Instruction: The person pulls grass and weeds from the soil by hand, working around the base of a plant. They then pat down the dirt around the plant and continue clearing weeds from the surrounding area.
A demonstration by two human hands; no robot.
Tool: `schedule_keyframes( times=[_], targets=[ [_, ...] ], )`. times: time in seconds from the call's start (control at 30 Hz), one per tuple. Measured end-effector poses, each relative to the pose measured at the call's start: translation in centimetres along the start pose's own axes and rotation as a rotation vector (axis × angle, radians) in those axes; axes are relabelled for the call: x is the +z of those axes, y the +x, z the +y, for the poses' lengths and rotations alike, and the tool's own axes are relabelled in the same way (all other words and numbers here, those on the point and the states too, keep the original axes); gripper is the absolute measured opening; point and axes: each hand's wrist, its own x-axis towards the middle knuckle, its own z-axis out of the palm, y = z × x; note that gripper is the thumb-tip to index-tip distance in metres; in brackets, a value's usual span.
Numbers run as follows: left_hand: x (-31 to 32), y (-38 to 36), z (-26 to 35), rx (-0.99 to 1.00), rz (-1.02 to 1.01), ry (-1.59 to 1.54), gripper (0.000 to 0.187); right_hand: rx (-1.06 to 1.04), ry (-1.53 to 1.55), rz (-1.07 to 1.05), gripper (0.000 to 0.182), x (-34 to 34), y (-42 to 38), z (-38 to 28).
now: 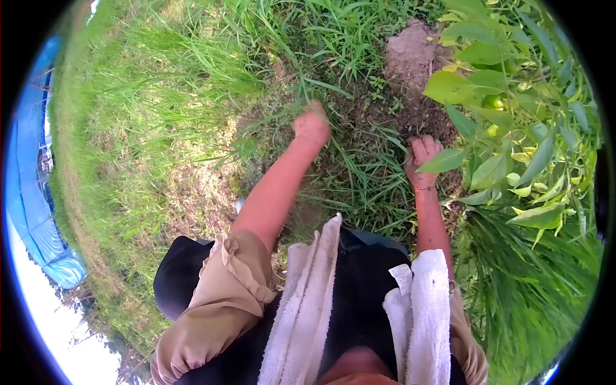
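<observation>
seemingly, the left hand (pixel 312 125) is curled into a fist among long grass blades (pixel 307 88), which fan out just beyond its fingers; blur hides whether it pinches any. the right hand (pixel 423 154) has its fingers bent and close together, tips at the dark soil; i cannot tell whether they grip anything. a low grass clump (pixel 369 173) lies between the two hands, a soil mound (pixel 410 54) sits beyond the right fingers, and a broad-leaved plant (pixel 491 170) leans in on their right. the grass should be light and limp, perhaps slick, tearing if held high; low at the base seems the firmest hold, where roots may resist.
</observation>
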Motion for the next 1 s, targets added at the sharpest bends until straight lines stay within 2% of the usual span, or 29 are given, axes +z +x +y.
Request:
schedule_keyframes(
  times=[0.07,0.17,0.2,0.23,0.27,0.3,0.37,0.43,0.47,0.5,0.6,0.73,0.83,0.87,1.0],
  targets=[
    [0.5,1.4,-1.3,-0.038,-0.163,-0.060,0.022,0.014,0.027,0.022,0.030,0.9,-1.3,0.8],
    [-0.5,1.1,-2.3,0.088,-0.153,-0.175,0.016,0.021,-0.016,0.015,0.029,2.5,-3.0,2.3],
    [-0.8,0.3,-1.7,0.214,-0.216,-0.304,0.012,0.017,-0.027,0.017,0.028,2.2,-2.7,2.1],
    [-0.8,-1.9,-0.4,0.472,-0.155,-0.377,0.010,0.014,-0.037,0.020,0.028,1.8,-2.3,1.8],
    [-3.3,-4.2,2.3,0.516,-0.286,-0.356,0.012,0.022,-0.001,0.020,0.028,1.6,-2.2,1.4],
    [-4.2,-4.6,3.0,0.524,-0.275,-0.313,0.013,0.012,0.029,0.023,0.027,1.3,-1.4,1.5],
    [-6.0,-3.2,3.5,0.366,-0.077,-0.504,0.013,-0.011,-0.015,0.007,0.028,0.5,-0.2,1.4],
    [-7.9,-0.5,4.4,0.577,0.269,-0.455,0.029,-0.015,-0.045,-0.024,0.028,-0.2,-0.1,0.1],
    [-8.7,0.8,5.1,0.627,0.282,-0.394,0.036,0.016,-0.041,-0.104,0.029,-0.7,0.3,-0.4],
    [-9.1,2.1,6.0,0.678,0.301,-0.336,0.044,0.006,-0.047,-0.083,0.029,-0.8,0.4,-0.5],
    [-7.8,5.3,7.6,0.483,0.281,-0.256,0.049,0.021,-0.093,-0.064,0.030,-1.3,1.1,-1.8],
    [-5.4,9.3,7.1,0.357,0.241,-0.097,0.033,-0.023,-0.016,0.055,0.032,0.6,-0.3,0.1],
    [-4.6,10.6,6.0,0.458,0.180,-0.307,0.025,0.035,-0.046,0.000,0.032,0.3,0.3,-0.2],
    [-4.6,11.2,5.8,0.433,0.217,-0.286,0.021,-0.002,-0.038,-0.004,0.031,-0.6,0.5,-0.6],
    [-5.5,8.5,5.7,0.556,0.098,-0.214,0.018,-0.032,0.006,0.013,0.032,-0.4,0.2,-0.1]
  ],
)
